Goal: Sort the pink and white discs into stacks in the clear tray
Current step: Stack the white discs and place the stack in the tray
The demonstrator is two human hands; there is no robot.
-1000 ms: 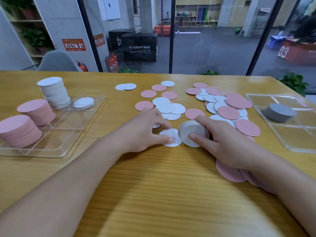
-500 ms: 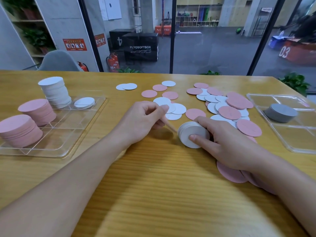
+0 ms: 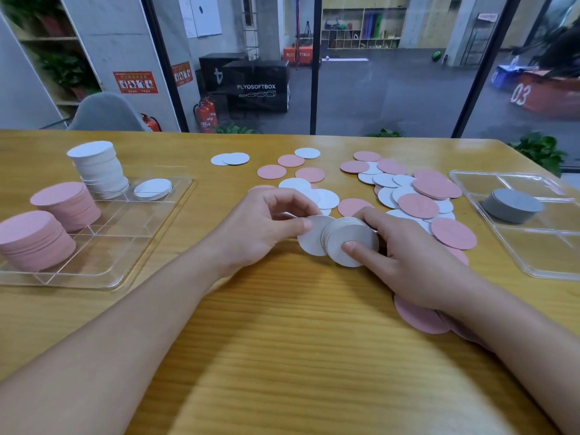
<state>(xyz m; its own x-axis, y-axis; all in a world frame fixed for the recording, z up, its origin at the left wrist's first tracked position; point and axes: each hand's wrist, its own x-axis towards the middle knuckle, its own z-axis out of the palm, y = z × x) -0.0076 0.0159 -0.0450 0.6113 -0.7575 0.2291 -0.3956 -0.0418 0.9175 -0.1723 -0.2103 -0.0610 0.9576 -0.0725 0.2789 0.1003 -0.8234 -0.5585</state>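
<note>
Disc [image 3: 310,240] now against held stack [image 3: 351,243]

Bare forearms [image 3: 150,309] — no sleeves; hands [image 3: 260,227] ungloved

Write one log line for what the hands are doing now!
left hand: pinches white disc | right hand: holds white stack on edge | phase: adding disc | clear tray: waiting

From my remote seat, the table [image 3: 282,356] looked like yellow wood with a fine straight grain and a soft sheen. The clear tray [image 3: 103,265] was glossy transparent plastic, as was the second tray [image 3: 533,265]. The pink discs [image 3: 419,205] and white discs [image 3: 354,246] looked matt and smooth, perhaps card or foam.
</note>
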